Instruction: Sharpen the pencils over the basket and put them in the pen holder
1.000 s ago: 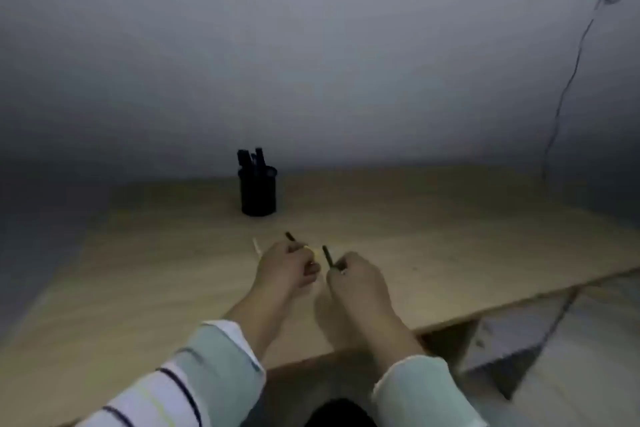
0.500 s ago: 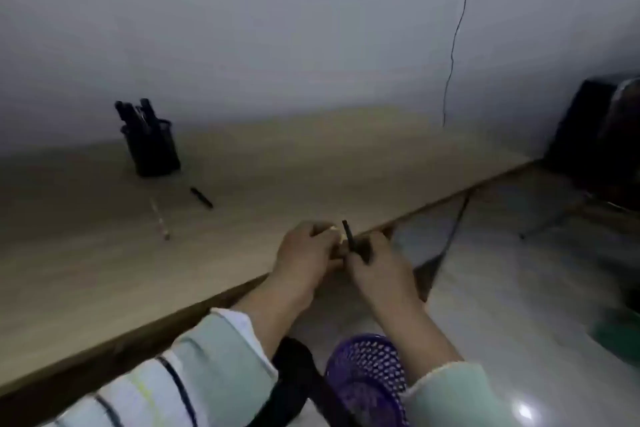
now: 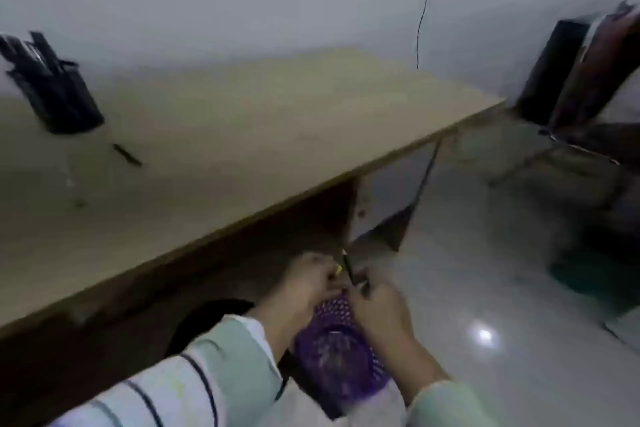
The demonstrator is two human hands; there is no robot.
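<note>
Nearest the camera, striped sleeves (image 3: pixel 194 388) are covering both forearms. Directly beneath the hands, a purple mesh basket (image 3: pixel 332 360) is standing on the floor. Pale flecks are showing inside it, too blurred to identify.

The left hand (image 3: pixel 304 284) and right hand (image 3: pixel 377 308) are meeting fingertip to fingertip above the basket's far rim. The right hand is gripping the lower end of a dark pencil (image 3: pixel 349 269), fingers curled round it. The pencil's long axis is running near upright, leaning slightly left. Its upper end is pointing up and away from the hands toward the table edge. Which end bears the tip cannot be told. The left hand is pinching a small yellow item (image 3: pixel 338 269) against the pencil's left side; motion blur is preventing identification.

Beyond the hands, the table (image 3: pixel 277 121) is extending far and left. Well to the left of the left hand, a loose pencil (image 3: pixel 126 153) is lying flat on the table, long axis running far-left to near-right. Just beyond it, the black holder (image 3: pixel 65 104) is standing on the table. Several dark pens (image 3: pixel 38 48) are sticking out of it, leaning left.
</note>
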